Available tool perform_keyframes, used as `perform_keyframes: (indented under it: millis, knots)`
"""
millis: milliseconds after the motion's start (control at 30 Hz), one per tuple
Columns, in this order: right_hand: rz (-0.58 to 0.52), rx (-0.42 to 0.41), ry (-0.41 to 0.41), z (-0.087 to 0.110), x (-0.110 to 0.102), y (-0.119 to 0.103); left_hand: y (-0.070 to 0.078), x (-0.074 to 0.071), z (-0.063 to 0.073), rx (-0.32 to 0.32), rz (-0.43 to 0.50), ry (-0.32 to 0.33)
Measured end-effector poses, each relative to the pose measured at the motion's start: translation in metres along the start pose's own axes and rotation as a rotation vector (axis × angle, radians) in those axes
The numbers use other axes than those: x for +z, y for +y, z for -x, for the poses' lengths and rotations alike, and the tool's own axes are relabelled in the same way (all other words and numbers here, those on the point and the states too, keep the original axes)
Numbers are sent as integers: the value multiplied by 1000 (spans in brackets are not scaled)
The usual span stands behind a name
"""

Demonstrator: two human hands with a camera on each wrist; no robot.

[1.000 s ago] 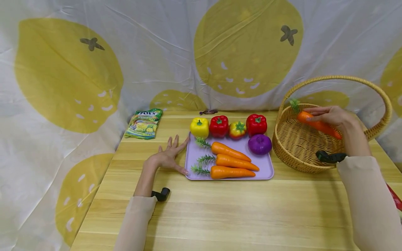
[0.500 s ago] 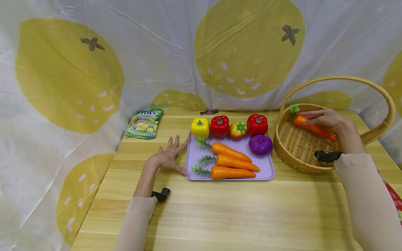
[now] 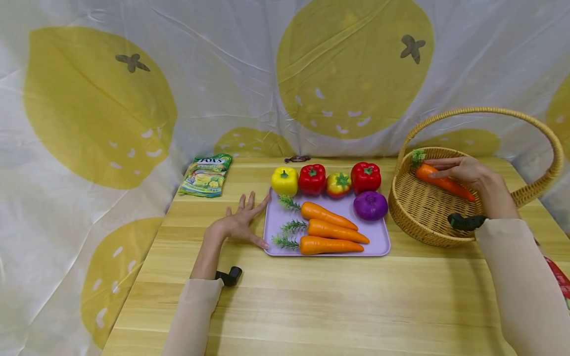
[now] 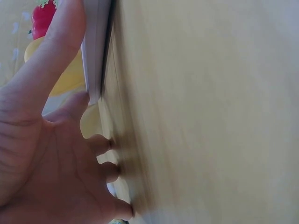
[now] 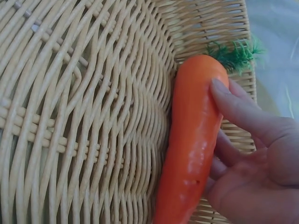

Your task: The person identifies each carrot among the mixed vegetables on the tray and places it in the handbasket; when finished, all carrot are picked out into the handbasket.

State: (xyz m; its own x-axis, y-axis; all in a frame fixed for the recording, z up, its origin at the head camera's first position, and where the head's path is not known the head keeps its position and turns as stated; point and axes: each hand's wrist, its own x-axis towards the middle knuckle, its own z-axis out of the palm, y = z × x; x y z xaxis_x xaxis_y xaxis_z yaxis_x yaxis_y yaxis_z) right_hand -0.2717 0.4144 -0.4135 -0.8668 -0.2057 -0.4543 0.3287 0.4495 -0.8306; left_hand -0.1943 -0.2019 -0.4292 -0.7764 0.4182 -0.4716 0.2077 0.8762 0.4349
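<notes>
An orange carrot (image 3: 447, 185) with a green leafy top is inside the wicker basket (image 3: 414, 225). My right hand (image 3: 473, 173) holds it near its thick end, thumb on one side and fingers on the other. In the right wrist view the carrot (image 5: 191, 140) lies close along the woven inside of the basket. My left hand (image 3: 238, 225) is spread at the left edge of the lilac tray (image 3: 378, 247), thumb and index finger at its corners. The left wrist view shows its other fingertips (image 4: 124, 210) down on the table. Three more carrots (image 3: 331, 243) lie on the tray.
Along the tray's back are a yellow pepper (image 3: 284, 182), two red peppers (image 3: 311, 180) and a small red-yellow one (image 3: 338, 185), with a purple onion (image 3: 370, 205) in front. A snack bag (image 3: 206, 176) lies back left. The basket's tall handle (image 3: 481, 110) arches overhead.
My right hand has lowered the carrot deeper into the basket and slightly left, toward its back-left wall. The left hand has stayed at the tray's edge.
</notes>
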Motion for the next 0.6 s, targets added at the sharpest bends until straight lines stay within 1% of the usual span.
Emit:
perform_keyframes:
  millis: [100,300,500,600]
  knots:
    - [-1,-16,9,-2,0,1,0,-1,0,-4,3,-3]
    - [40,-25,17,-2,0,3,1,-1,0,-4,6,-2]
    - [71,-15,21,-3,-2,3,1,-1,0,5,21,1]
    - [63,-9,18,-3,-2,3,0,-1,0,9,27,2]
